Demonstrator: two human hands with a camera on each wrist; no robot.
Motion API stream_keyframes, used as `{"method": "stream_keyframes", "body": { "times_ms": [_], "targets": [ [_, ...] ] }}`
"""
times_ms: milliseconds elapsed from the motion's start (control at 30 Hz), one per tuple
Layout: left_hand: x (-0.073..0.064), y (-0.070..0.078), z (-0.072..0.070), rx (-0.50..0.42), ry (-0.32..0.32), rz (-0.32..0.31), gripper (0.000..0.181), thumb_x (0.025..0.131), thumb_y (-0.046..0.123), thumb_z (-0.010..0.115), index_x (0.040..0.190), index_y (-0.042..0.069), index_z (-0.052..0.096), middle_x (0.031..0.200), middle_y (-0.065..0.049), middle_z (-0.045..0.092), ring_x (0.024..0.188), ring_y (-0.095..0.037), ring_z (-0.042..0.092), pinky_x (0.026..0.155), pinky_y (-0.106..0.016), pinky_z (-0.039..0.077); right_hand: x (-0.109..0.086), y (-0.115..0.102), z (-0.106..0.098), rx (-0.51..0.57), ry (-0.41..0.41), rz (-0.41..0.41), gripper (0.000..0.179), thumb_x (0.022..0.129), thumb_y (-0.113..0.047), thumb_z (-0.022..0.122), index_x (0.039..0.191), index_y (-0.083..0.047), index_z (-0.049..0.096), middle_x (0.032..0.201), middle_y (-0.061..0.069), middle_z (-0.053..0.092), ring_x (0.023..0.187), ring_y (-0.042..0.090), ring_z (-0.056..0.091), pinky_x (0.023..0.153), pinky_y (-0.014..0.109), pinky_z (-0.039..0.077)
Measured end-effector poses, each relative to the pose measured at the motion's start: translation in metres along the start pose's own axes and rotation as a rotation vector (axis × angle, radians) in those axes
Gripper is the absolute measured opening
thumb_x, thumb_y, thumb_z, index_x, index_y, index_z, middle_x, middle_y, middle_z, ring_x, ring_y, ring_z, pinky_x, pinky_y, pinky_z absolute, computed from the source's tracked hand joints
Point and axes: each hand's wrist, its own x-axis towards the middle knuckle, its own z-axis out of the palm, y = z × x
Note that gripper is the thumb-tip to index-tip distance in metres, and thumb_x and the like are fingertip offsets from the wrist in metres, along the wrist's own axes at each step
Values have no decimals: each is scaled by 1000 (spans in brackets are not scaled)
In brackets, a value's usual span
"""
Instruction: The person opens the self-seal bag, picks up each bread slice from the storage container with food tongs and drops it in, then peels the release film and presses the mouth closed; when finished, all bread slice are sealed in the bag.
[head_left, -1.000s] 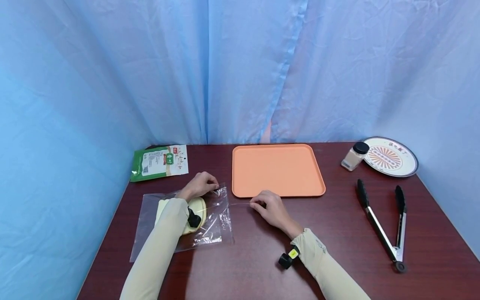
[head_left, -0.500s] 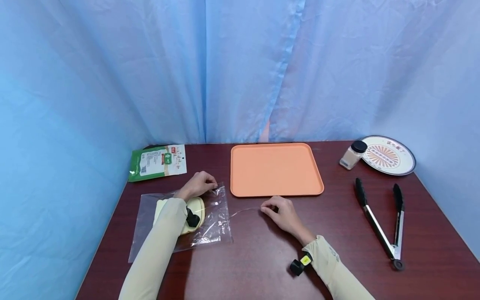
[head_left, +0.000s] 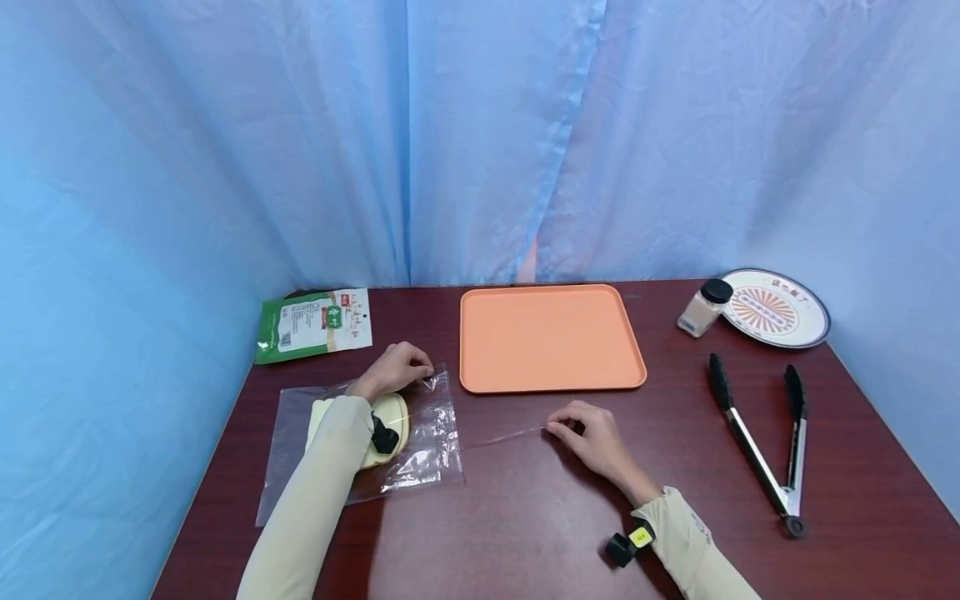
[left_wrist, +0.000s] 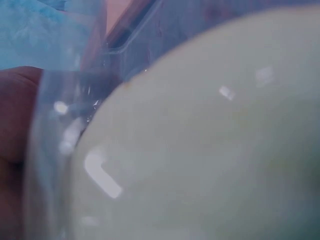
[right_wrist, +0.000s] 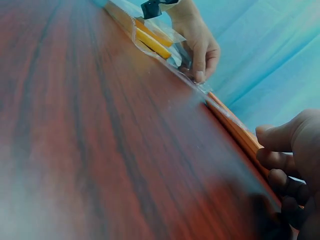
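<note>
A clear plastic bag (head_left: 428,450) lies flat at the left of the table, with pale, brown-edged bread slices (head_left: 395,410) inside. My left hand (head_left: 396,367) pinches the bag near its far right corner, and my left forearm covers part of the bread. To the right, my right hand (head_left: 592,439) pinches the end of a thin clear plastic strip (head_left: 504,437) between thumb and fingertips. That strip stretches toward the bag's right edge; whether it is still joined there I cannot tell. In the left wrist view, the bread (left_wrist: 200,130) fills most of the picture behind shiny plastic.
An orange tray (head_left: 551,337) sits at the table's far middle. Behind the bag lies a green and white packet (head_left: 315,325). At the right are a black-capped jar (head_left: 703,310), a patterned plate (head_left: 806,321) and spread tongs (head_left: 756,454). Blue curtains surround the table.
My right hand has moved right and toward me, drawing the clear strip farther from the bag. My left hand keeps its pinch on the bag corner.
</note>
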Motion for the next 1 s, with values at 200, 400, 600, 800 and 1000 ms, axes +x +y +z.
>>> {"method": "stream_keyframes", "body": {
  "times_ms": [200, 400, 600, 800, 1000],
  "targets": [
    [0, 0, -1, 4, 2, 4, 14, 95, 10, 65, 95, 5, 78, 88, -9, 76, 68, -9, 57, 63, -23, 46, -7, 1, -11, 18, 12, 15, 4, 84, -10, 80, 83, -12, 76, 79, -5, 72, 68, -5, 55, 61, 19, 46],
    [-1, 0, -1, 3, 1, 13, 15, 96, 11, 64, 95, 6, 79, 88, -9, 76, 68, -10, 58, 63, -23, 46, -13, 5, -19, 24, 6, 28, 3, 83, -9, 80, 84, -10, 77, 79, -5, 72, 70, -6, 55, 62, 16, 45],
    [0, -1, 1, -9, 0, 11, 15, 96, 10, 64, 95, 5, 78, 88, -9, 76, 69, -11, 60, 63, -23, 46, -21, 10, -29, 11, 10, 50, 4, 83, -9, 79, 84, -12, 77, 77, -8, 70, 67, -6, 53, 61, 15, 43],
    [-1, 0, 1, -12, 0, 5, 15, 96, 9, 64, 94, 5, 79, 89, -10, 76, 71, -12, 62, 64, -23, 47, -34, 13, -49, -9, 13, 124, 13, 82, -4, 79, 85, -17, 75, 73, -10, 66, 62, -6, 51, 57, 14, 42],
    [-1, 1, 0, -11, -5, 0, 15, 96, 9, 64, 96, 5, 78, 91, -11, 76, 73, -13, 65, 64, -23, 48, -49, 19, -72, -20, 35, 207, 13, 84, -2, 77, 87, -15, 75, 66, -8, 61, 55, -5, 48, 52, 15, 40]
  ]
}}
